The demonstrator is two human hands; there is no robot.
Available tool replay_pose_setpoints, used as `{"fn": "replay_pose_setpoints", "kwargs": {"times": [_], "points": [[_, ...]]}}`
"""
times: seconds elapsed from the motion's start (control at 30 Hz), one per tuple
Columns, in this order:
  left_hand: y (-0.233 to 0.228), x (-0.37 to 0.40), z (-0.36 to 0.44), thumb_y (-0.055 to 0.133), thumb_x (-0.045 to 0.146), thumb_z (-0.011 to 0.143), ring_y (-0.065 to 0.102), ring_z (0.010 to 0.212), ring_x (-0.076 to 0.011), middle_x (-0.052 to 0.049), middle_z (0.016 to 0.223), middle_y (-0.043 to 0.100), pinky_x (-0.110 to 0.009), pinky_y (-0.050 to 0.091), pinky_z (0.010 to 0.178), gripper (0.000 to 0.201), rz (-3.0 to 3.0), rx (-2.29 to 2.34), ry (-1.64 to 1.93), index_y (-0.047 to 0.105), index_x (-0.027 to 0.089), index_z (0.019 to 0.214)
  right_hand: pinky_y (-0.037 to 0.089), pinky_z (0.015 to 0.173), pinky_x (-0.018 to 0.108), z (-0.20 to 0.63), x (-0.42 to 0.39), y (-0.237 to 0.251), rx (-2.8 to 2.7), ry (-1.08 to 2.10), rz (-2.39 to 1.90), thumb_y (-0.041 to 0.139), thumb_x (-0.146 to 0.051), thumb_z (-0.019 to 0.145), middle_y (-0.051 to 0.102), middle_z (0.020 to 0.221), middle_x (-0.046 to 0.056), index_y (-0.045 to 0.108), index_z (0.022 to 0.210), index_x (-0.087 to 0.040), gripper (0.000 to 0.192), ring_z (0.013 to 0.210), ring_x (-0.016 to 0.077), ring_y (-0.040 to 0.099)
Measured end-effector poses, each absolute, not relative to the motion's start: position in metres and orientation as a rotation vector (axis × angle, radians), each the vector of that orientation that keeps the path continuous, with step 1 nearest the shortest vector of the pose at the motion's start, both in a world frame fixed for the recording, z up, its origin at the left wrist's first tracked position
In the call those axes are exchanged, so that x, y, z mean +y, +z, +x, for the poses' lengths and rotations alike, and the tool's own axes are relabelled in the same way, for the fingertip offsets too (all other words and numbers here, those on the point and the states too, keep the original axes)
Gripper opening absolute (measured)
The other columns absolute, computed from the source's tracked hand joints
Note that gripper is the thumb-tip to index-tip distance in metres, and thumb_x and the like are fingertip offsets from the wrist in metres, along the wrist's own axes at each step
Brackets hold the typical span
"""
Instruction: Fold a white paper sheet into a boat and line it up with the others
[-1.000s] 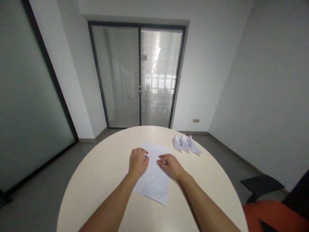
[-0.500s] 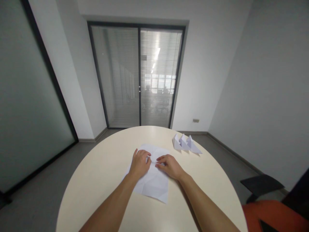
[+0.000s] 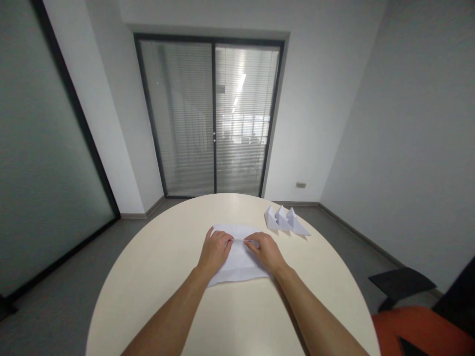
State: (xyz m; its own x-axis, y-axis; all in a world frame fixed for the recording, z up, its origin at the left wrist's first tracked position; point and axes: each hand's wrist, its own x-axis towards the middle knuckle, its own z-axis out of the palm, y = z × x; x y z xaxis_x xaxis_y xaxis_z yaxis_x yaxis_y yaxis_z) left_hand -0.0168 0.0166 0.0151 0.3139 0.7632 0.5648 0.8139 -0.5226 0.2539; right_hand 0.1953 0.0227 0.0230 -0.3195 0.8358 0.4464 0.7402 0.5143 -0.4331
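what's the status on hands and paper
Left hand and right hand both flat on the white paper sheet, fingertips meeting at its middle. Sheet folded, lying on the round table. Three folded paper shapes sit apart, far right.

No writing, label, brand, number or sign can be read anywhere here. The white sheet of paper (image 3: 237,259) on the round table (image 3: 156,277) is blank, the three folded paper shapes (image 3: 285,220) carry no print, and the wall socket plate (image 3: 301,185) is too small to read.
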Motion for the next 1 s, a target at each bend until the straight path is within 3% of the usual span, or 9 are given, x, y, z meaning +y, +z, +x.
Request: {"fn": "replay_pose_setpoints", "kwargs": {"times": [0.27, 0.47, 0.6, 0.83, 1.0], "points": [[0.013, 0.02, -0.018, 0.056, 0.022, 0.095, 0.064, 0.099, -0.0207, -0.001, 0.1, 0.073, -0.046, 0.032, 0.11, 0.014, -2.368, -1.547, -0.994, 0.069, 0.024, 0.099, 0.048, 0.092, 0.034, 0.202, 0.025, 0.02, -2.005, 0.213, -1.424, 0.052, -0.029, 0.091, 0.075, 0.109, 0.003, 0.074, 0.104, -0.026, 0.026, 0.103, 0.0236, 0.068], [0.008, 0.025, -0.026, 0.059, 0.023, 0.092, 0.065, 0.095, -0.0229, -0.003, 0.1, 0.074, -0.039, 0.044, 0.094, 0.015, -2.264, -1.702, -0.96, 0.069, 0.022, 0.102, 0.048, 0.093, 0.037, 0.207, 0.029, 0.02, -1.843, 0.182, -1.388, 0.049, -0.03, 0.093, 0.075, 0.107, 0.003, 0.073, 0.1, -0.026, 0.025, 0.102, 0.0238, 0.068], [0.008, 0.029, -0.034, 0.058, 0.023, 0.092, 0.066, 0.093, -0.0219, -0.002, 0.1, 0.074, -0.036, 0.048, 0.087, 0.014, -2.196, -1.816, -1.122, 0.07, 0.023, 0.099, 0.048, 0.092, 0.038, 0.21, 0.034, 0.016, -1.801, 0.147, -1.378, 0.049, -0.029, 0.092, 0.076, 0.104, 0.005, 0.073, 0.101, -0.024, 0.025, 0.1, 0.0249, 0.068], [0.017, 0.028, -0.035, 0.05, 0.013, 0.091, 0.062, 0.104, -0.0208, -0.004, 0.107, 0.07, -0.036, 0.048, 0.095, 0.02, -2.06, -1.596, -1.622, 0.066, 0.023, 0.098, 0.044, 0.098, 0.044, 0.211, 0.033, 0.02, -1.738, 0.01, -1.167, 0.05, -0.02, 0.088, 0.073, 0.109, 0.009, 0.073, 0.098, -0.023, 0.025, 0.106, 0.0263, 0.062], [0.024, 0.021, -0.03, 0.05, 0.005, 0.083, 0.059, 0.113, -0.023, -0.004, 0.115, 0.068, -0.042, 0.044, 0.102, 0.029, -2.069, -1.598, -1.55, 0.065, 0.025, 0.098, 0.036, 0.105, 0.049, 0.212, 0.029, 0.026, -1.705, -0.032, -1.122, 0.049, -0.015, 0.083, 0.069, 0.12, 0.007, 0.073, 0.092, -0.025, 0.027, 0.118, 0.0276, 0.055]]}}
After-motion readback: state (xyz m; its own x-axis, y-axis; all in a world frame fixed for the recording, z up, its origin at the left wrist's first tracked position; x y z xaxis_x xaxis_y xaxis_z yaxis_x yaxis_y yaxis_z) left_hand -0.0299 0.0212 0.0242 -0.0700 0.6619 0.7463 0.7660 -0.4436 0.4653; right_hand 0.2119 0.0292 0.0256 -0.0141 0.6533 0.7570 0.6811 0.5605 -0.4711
